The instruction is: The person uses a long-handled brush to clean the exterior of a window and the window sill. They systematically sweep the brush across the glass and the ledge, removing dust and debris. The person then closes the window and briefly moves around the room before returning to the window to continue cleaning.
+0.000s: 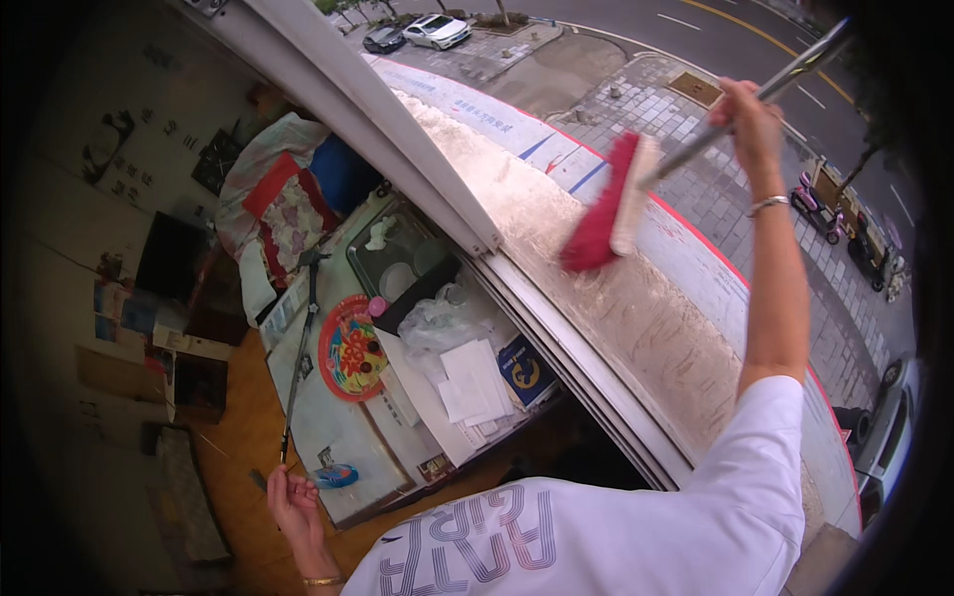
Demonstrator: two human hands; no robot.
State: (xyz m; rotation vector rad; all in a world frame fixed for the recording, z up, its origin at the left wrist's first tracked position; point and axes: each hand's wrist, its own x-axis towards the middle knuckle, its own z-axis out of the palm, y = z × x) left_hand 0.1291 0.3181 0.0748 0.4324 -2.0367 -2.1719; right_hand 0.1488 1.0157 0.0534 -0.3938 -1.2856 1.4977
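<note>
My right hand (pixel 749 127) is outside the window, closed around the metal pole (pixel 697 149) of a brush. The brush head (pixel 607 208) has red bristles and a pale back, and is blurred. It is over the dusty outer ledge (pixel 641 328); whether it touches is unclear. Indoors, my left hand (pixel 294 495) grips the end of a thin dark pole (pixel 298 372). That pole slants past the table, with a dark crosspiece (pixel 311 258) at its far end. A blue oval object (pixel 334 476) lies on the table close to my left hand.
Between both sides runs the window track (pixel 574 357), under a sliding sash frame (pixel 417 149). The table (pixel 365 447) carries a colourful round tray (pixel 350 346), plastic bags (pixel 436 320), papers (pixel 477 380) and a dark tray (pixel 395 253). Paving (pixel 693 194) lies far below outside.
</note>
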